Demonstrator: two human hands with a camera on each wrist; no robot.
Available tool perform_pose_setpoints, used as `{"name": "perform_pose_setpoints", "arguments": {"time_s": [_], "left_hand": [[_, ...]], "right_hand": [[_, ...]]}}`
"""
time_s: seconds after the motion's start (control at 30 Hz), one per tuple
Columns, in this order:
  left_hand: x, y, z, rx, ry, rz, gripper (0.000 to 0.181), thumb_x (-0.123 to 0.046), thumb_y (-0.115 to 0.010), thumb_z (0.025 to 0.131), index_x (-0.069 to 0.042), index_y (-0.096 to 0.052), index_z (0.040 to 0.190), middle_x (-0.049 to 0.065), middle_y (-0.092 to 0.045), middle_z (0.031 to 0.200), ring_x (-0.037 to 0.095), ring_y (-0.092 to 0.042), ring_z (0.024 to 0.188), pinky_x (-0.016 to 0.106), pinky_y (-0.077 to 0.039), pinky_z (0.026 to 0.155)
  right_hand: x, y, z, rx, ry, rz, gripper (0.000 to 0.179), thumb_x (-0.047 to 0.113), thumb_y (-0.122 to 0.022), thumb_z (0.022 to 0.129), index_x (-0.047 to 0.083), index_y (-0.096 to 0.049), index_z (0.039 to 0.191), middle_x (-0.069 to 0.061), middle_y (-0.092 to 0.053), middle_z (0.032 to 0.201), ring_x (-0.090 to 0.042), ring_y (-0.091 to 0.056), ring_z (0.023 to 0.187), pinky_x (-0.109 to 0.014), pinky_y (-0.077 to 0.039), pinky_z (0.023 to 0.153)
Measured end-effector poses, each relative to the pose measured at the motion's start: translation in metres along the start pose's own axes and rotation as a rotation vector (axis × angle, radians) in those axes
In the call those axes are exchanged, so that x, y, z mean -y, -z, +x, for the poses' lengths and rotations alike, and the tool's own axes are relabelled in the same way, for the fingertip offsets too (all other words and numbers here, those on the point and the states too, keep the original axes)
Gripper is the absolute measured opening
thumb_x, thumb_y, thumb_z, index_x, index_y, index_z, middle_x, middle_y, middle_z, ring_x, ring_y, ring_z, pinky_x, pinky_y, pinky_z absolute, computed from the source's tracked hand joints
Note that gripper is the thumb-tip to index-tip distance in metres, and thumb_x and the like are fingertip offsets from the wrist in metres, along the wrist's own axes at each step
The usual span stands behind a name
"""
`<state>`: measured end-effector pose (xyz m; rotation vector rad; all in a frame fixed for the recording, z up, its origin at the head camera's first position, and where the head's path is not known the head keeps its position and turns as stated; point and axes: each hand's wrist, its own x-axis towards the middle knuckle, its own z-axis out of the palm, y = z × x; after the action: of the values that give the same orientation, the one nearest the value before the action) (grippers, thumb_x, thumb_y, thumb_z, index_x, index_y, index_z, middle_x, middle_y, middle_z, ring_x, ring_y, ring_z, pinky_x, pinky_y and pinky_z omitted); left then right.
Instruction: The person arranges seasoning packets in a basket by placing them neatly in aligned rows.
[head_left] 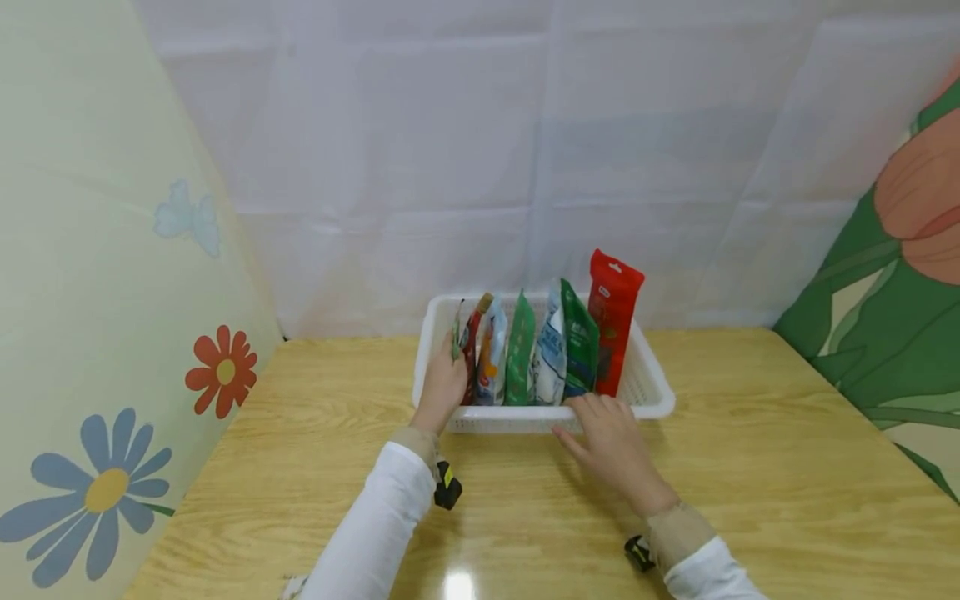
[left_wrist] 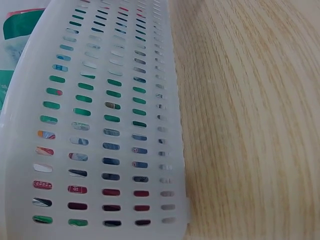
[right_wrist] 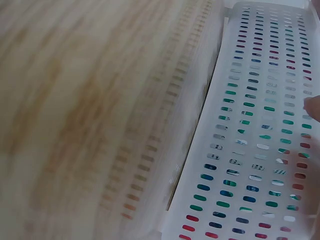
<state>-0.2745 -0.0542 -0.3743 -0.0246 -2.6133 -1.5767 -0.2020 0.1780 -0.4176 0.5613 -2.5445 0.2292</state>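
Within a white perforated plastic basket (head_left: 658, 403), several packets stand upright in a row. My left hand (head_left: 442, 387) reaches over the front rim at the left end and pinches a thin green packet (head_left: 457, 335). Beside it are a dark red pouch with a gold cap (head_left: 485, 302), a white-and-orange packet (head_left: 491, 358) and a green packet (head_left: 519, 354). My right hand (head_left: 611, 442) grips the front rim, fingers over it and thumb outside. In the right wrist view a thumb or fingertip (right_wrist: 313, 107) shows against the wall.
Farther right in the basket stand a blue-and-white packet (head_left: 551, 362), a dark green packet (head_left: 579, 337) and a tall red packet (head_left: 613, 321) that rises above the rim. The basket sits on a wood-grain table (head_left: 345, 383), close to a white cloth backdrop (head_left: 420, 150).
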Motion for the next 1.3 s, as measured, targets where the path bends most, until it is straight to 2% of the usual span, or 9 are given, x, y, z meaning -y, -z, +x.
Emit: {"name": "perform_pose_setpoints", "arguments": {"time_s": [0.3,0.53,1.0,1.3], "left_hand": [[-0.0002,0.0019,-0.0019,-0.017,0.000,0.002,0.052,-0.018,-0.032,0.101,0.005,-0.025,0.148,0.025,-0.033,0.151,0.037,-0.032,0.140,0.047,-0.028,0.115],[0.0020,0.0052,-0.0018,-0.031,-0.018,0.016,0.053,-0.017,-0.033,0.100,0.007,-0.026,0.147,0.027,-0.035,0.149,0.039,-0.035,0.138,0.048,-0.030,0.114],[0.0061,0.0062,0.0005,-0.057,-0.036,0.040,0.053,-0.016,-0.035,0.099,0.009,-0.028,0.145,0.029,-0.038,0.146,0.040,-0.038,0.136,0.048,-0.031,0.113],[0.0048,0.0055,-0.0008,-0.037,-0.015,0.035,0.054,-0.018,-0.033,0.100,0.007,-0.024,0.147,0.028,-0.034,0.149,0.039,-0.034,0.139,0.048,-0.030,0.114]], "right_hand": [[0.0036,-0.0024,-0.0001,-0.017,-0.007,0.001,0.038,0.031,-0.073,0.081,0.003,-0.061,0.104,-0.009,-0.063,0.093,-0.026,-0.057,0.085,-0.040,-0.043,0.078],[0.0067,-0.0045,0.0031,-0.052,0.028,-0.007,0.038,0.029,-0.074,0.079,0.004,-0.060,0.104,-0.010,-0.064,0.092,-0.026,-0.057,0.085,-0.040,-0.043,0.079],[0.0089,-0.0047,0.0066,-0.024,0.009,0.013,0.038,0.031,-0.072,0.081,0.004,-0.061,0.105,-0.010,-0.064,0.094,-0.026,-0.056,0.086,-0.040,-0.042,0.080],[0.0087,-0.0054,0.0054,-0.033,0.013,0.006,0.038,0.030,-0.073,0.080,0.004,-0.060,0.105,-0.010,-0.064,0.093,-0.026,-0.056,0.085,-0.039,-0.042,0.079]]}}
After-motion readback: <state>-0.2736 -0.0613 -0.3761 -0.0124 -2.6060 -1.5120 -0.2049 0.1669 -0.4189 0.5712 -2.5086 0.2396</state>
